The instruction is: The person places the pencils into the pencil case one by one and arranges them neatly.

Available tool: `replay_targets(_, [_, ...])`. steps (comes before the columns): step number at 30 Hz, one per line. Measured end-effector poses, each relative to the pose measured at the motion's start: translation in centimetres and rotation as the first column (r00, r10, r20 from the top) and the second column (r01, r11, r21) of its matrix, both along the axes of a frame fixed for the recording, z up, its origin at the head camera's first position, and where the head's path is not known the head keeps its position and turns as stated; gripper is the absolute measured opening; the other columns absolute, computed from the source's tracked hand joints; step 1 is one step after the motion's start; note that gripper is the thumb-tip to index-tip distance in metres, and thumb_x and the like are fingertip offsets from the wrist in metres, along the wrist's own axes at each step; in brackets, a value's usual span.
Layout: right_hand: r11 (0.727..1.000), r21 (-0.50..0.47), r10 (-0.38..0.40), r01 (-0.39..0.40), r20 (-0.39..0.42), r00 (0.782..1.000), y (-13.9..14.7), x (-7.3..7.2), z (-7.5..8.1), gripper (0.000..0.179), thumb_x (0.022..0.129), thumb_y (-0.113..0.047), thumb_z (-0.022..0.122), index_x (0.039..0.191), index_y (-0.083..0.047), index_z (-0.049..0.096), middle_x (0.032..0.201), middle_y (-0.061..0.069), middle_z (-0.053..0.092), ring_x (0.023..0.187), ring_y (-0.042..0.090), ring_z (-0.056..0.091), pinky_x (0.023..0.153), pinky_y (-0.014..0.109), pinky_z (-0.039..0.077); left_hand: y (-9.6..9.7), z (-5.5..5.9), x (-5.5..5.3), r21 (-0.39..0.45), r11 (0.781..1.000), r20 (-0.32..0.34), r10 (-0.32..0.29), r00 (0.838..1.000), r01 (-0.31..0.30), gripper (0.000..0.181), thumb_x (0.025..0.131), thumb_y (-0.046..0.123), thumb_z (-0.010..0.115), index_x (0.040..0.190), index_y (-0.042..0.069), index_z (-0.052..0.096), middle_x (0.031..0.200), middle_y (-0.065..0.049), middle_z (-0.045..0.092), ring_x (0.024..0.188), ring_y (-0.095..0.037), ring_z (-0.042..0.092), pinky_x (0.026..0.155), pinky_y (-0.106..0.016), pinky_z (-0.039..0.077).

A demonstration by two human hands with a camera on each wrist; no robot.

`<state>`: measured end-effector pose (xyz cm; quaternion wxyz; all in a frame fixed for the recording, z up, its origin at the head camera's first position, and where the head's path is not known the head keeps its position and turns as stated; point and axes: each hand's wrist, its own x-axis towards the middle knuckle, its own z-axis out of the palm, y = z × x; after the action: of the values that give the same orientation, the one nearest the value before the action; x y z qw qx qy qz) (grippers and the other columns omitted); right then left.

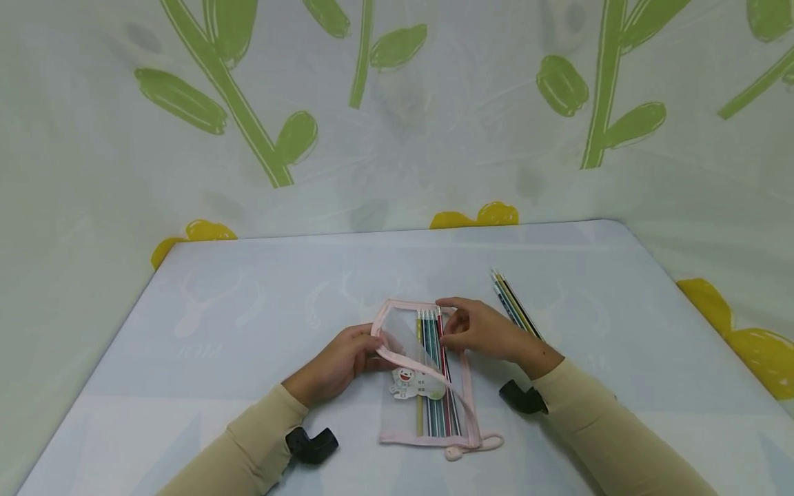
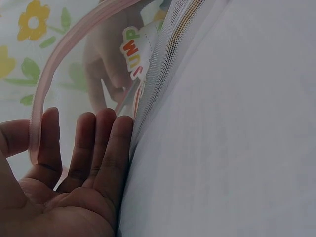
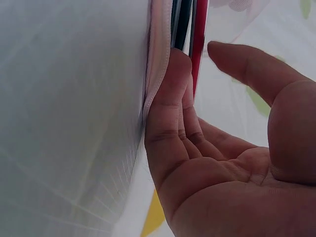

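Observation:
A see-through mesh pencil pouch (image 1: 397, 420) with pink edging lies on the table, its zipped side lifted apart. Inside it several pencils (image 1: 433, 413) lie side by side, one of them red. My left hand (image 1: 344, 362) pinches the pink zip edge (image 2: 44, 89) between thumb and index finger; its other fingers stretch along the mesh. At the pouch's right side is my right hand (image 1: 486, 332). In the right wrist view, its fingers (image 3: 168, 118) reach in beside the red pencil (image 3: 198, 44), and the thumb stands apart from them.
More pencils (image 1: 515, 303) lie in a bundle on the table (image 1: 298, 275), behind my right wrist. A pink pull loop (image 1: 490, 442) hangs off the pouch's near right corner. Black wrist mounts (image 1: 312, 446) stick out from both sleeves. A patterned curtain (image 1: 434, 151) rises behind the table's far edge.

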<state>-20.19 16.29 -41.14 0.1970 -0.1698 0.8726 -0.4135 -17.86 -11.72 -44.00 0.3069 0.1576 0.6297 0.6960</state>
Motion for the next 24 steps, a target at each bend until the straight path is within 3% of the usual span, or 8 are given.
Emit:
replay_targets(10, [1.0,0.003,-0.007,0.007,0.018,1.0,-0.46,0.1,-0.36,0.075,0.085,-0.014,0.078,0.15,-0.003,0.04,0.094,0.007,0.063,0.076,0.016,0.06,0.065,0.026,0.058,0.01,-0.14,-0.04,-0.001,1.0,0.006,0.013,1.0,-0.013,0.034,0.102,0.012,0.039,0.119,-0.012,0.057,0.127,-0.017,0.059,0.105,-0.014,0.067,0.102,-0.037,0.054])
replay_targets(24, [1.0,0.029,-0.008,0.008,0.009,1.0,-0.62,0.35,-0.04,0.075,0.086,-0.014,0.077,0.15,-0.001,0.04,0.095,0.006,0.061,0.079,0.015,0.058,0.065,0.024,0.056,0.24,-0.07,-0.05,-0.003,1.0,0.029,0.015,0.999,-0.014,0.034,0.102,0.013,0.039,0.12,-0.01,0.057,0.128,-0.015,0.059,0.106,-0.015,0.067,0.101,-0.036,0.055])
